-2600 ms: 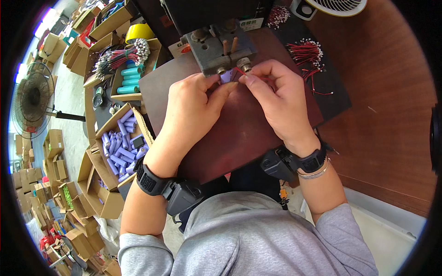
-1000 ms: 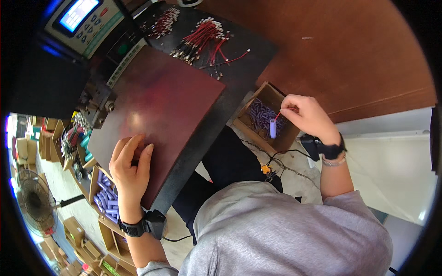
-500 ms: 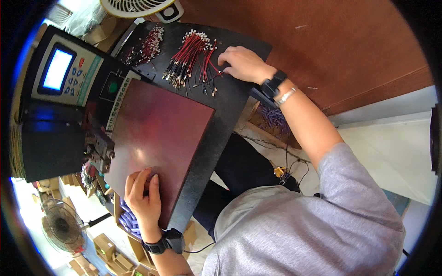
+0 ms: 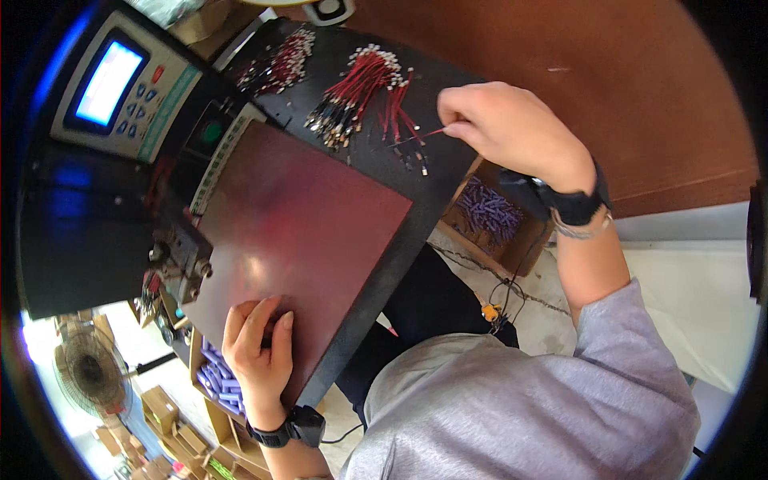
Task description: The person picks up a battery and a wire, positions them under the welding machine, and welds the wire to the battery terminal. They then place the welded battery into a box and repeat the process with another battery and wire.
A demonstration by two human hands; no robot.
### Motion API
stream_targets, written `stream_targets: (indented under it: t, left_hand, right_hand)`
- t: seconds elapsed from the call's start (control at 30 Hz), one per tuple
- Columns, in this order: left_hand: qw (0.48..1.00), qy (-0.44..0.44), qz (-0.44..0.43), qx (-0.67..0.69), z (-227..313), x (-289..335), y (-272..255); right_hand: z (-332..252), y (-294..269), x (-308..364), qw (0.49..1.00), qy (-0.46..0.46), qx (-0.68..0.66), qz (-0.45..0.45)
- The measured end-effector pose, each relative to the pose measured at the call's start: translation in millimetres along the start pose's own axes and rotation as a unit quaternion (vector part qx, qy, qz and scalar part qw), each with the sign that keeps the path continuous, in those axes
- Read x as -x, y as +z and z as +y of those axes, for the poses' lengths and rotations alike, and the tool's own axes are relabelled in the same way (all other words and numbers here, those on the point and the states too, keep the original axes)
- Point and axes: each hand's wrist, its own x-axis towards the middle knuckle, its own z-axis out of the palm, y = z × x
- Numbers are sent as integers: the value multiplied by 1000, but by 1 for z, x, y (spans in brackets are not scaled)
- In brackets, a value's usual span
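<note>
Your right hand (image 4: 516,128) conceals the end of the red wire (image 4: 432,134) pinched in its fingers; the wire's far end, left of that hand, is too fine to trace among the loose leads (image 4: 400,116). Your palm is not visible. Below the same hand, the black wrist unit (image 4: 524,190) screens part of the carton (image 4: 524,246). Under the curled fingers of your left hand (image 4: 260,356), contents cannot be determined. Your left forearm (image 4: 298,462) is cut by the lower edge. Far above both hands, the white appliance (image 4: 330,11) is cut by the upper edge.
</note>
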Motion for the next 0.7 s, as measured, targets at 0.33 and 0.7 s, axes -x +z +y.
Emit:
stream_targets:
  t: [0.33, 0.7]
  left_hand:
    - [841, -235, -22, 488, 10, 7, -10]
    - [804, -238, 77, 539, 14, 44, -25]
  right_hand:
    - [-95, -6, 38, 926, -85, -367, 6]
    - [-161, 22, 31, 903, -115, -404, -93]
